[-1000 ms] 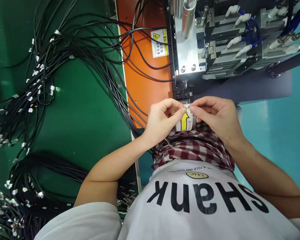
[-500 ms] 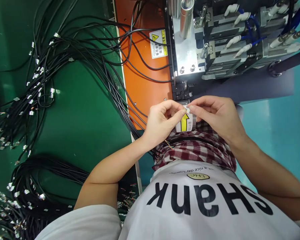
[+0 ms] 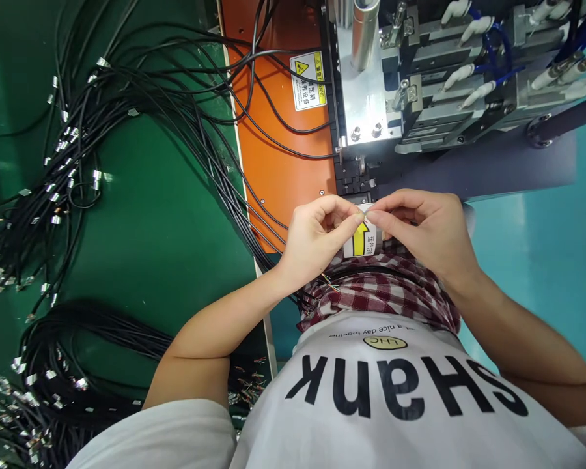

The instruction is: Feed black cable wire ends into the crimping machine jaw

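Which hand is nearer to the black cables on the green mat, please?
Left. The left hand sits just right of the black cables; the right hand is farther right, beyond the left hand.

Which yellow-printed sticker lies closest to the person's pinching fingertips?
The white sticker with the yellow arrow, just beneath the left hand and right hand; the yellow warning-triangle label sits higher on the orange panel.

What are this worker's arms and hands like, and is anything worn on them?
Both the left hand and right hand are bare: no gloves, rings or watch in view. The forearms are bare too. A short white sleeve covers the left upper arm, part of a white T-shirt with black lettering.
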